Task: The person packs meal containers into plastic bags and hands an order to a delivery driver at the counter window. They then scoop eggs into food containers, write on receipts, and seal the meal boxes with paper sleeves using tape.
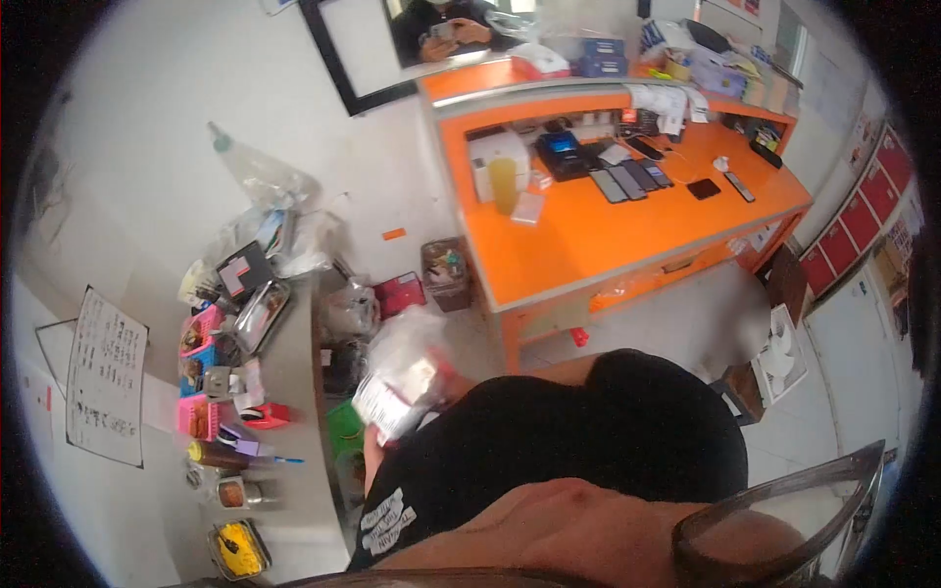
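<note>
A clear plastic bag [407,353] with a white printed label is held in front of my body, near the middle of the view. My left hand [373,453] is at the bag's lower left edge, its fingers closed on it. At the bag's right side is my right hand [453,380], partly covered by the plastic and blurred, closed on the bag too. What the bag contains is too blurred to make out.
On the left, a grey counter [304,480] bears small baskets, a sauce bottle, a red tape dispenser [265,416] and a yellow-filled tray [238,549]. An orange desk [549,260] holds several phones. A bin [446,274] stands between them. Another person's hands [456,37] show beyond the desk.
</note>
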{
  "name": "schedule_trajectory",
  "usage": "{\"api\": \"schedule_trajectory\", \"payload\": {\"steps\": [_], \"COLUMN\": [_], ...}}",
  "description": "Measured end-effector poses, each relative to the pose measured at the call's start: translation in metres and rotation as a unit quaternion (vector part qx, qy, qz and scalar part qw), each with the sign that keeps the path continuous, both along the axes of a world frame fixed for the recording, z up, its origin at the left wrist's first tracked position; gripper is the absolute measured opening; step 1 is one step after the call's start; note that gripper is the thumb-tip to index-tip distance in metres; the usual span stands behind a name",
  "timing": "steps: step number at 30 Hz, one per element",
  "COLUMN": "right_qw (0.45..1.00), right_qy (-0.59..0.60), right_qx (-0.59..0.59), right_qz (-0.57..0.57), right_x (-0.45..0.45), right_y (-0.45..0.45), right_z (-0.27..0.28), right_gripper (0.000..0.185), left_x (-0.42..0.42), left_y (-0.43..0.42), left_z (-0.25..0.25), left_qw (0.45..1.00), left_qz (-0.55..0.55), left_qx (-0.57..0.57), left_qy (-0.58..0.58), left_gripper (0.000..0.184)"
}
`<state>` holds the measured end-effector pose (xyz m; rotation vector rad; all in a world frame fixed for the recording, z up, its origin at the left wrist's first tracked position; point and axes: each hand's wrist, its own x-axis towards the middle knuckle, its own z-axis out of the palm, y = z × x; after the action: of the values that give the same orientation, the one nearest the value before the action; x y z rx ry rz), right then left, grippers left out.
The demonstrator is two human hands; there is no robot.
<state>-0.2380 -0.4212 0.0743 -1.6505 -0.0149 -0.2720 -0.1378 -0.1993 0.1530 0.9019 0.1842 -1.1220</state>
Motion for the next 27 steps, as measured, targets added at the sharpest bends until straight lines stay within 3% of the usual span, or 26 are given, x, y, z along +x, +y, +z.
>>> {"api": "schedule_trajectory", "payload": {"steps": [3, 7, 10, 14, 18, 21, 27], "right_qw": [0.98, 0.896, 0.848, 0.821, 0.817, 0.817, 0.809], "right_qy": [0.048, 0.01, -0.034, -0.013, 0.09, 0.165, 0.133], "right_qx": [0.189, 0.432, 0.511, 0.533, 0.508, 0.461, 0.322], "right_qz": [-0.047, -0.099, -0.138, -0.205, -0.256, -0.305, -0.473], "right_x": [-0.084, -0.176, -0.217, -0.272, -0.306, -0.294, -0.232], "right_y": [-0.057, -0.104, -0.131, -0.173, -0.186, -0.188, -0.257], "right_z": [0.016, 0.053, 0.075, 0.081, 0.037, -0.015, -0.066], "right_gripper": [0.031, 0.036, 0.039, 0.044, 0.039, 0.034, 0.025], "left_x": [-0.043, -0.098, -0.125, -0.122, -0.105, -0.096, -0.059], "left_y": [-0.062, -0.134, -0.174, -0.213, -0.245, -0.278, -0.344], "left_z": [-0.003, 0.001, 0.001, 0.0, -0.011, -0.03, -0.058], "left_qw": [0.989, 0.973, 0.956, 0.93, 0.901, 0.879, 0.848], "left_qz": [-0.129, -0.206, -0.262, -0.326, -0.382, -0.422, -0.479], "left_qx": [-0.031, -0.034, -0.032, -0.007, 0.024, 0.039, 0.051], "left_qy": [-0.066, -0.1, -0.125, -0.168, -0.204, -0.217, -0.22], "left_gripper": [0.05, 0.048, 0.047, 0.045, 0.044, 0.042, 0.04]}}
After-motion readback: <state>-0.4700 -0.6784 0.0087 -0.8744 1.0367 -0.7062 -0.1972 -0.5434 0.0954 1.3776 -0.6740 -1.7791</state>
